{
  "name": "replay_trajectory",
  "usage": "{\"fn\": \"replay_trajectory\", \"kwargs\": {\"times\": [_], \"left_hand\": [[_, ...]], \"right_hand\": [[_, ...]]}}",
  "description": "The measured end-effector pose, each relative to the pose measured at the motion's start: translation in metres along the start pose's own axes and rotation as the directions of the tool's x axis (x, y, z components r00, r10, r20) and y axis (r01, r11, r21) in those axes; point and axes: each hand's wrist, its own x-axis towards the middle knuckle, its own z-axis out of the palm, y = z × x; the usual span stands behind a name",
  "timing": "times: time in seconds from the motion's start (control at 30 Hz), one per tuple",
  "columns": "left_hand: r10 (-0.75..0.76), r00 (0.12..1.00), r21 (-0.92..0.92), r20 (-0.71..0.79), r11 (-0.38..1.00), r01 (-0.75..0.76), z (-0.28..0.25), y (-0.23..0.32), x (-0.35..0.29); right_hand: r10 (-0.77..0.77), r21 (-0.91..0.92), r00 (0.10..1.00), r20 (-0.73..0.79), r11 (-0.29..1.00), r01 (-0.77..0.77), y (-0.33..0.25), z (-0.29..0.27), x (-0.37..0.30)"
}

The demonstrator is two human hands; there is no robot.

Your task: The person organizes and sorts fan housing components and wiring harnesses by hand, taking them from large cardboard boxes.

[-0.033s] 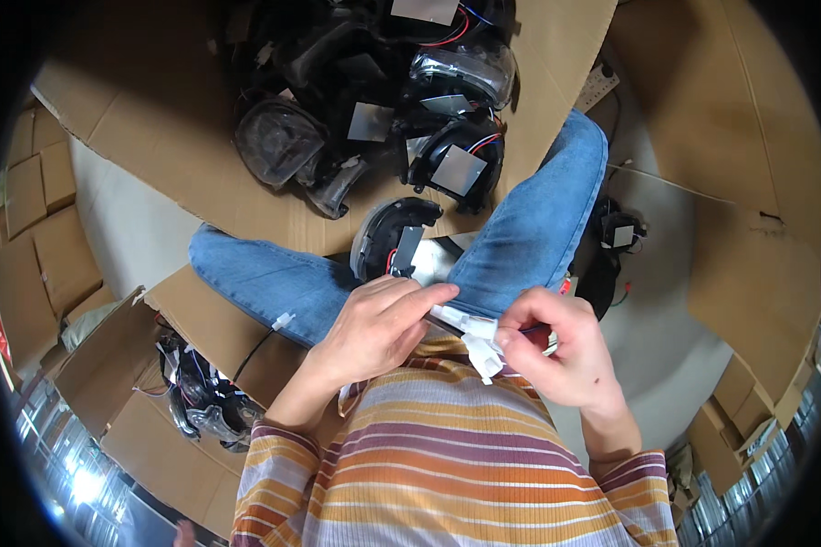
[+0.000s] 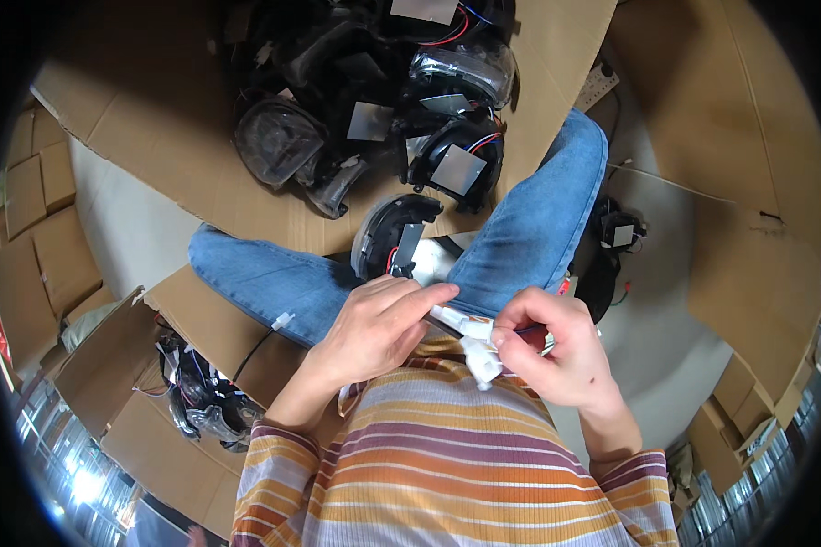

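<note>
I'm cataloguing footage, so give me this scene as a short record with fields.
Left hand: at the left end of a white connector; grip partly hidden
Right hand: thumb and index finger pinching the white connector's right end
Below connector: another white piece, blurred
Between legs: curved black housing with grey plate
Beyond: pile of dark housings on cardboard

Lamp housings (image 2: 281,141) lie on cardboard (image 2: 169,155), seemingly piled, beyond the left hand (image 2: 374,330).
</note>
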Motion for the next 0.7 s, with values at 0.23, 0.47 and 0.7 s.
{"fn": "replay_trajectory", "kwargs": {"times": [0.23,0.47,0.7], "left_hand": [[0.019,0.999,0.134,0.029,0.991,-0.023,-0.005,0.006,0.002],[0.016,1.0,0.041,0.0,0.999,-0.016,0.003,0.005,0.005],[-0.118,0.992,-0.173,0.039,0.977,0.123,-0.002,-0.001,-0.005]], "right_hand": [[0.0,-0.199,0.996,-0.087,0.98,-0.018,0.01,0.003,0.002],[-0.017,-0.215,0.996,-0.082,0.977,-0.002,0.022,0.007,0.003],[-0.07,-0.165,0.997,-0.027,0.984,0.064,0.02,-0.025,-0.008]]}}
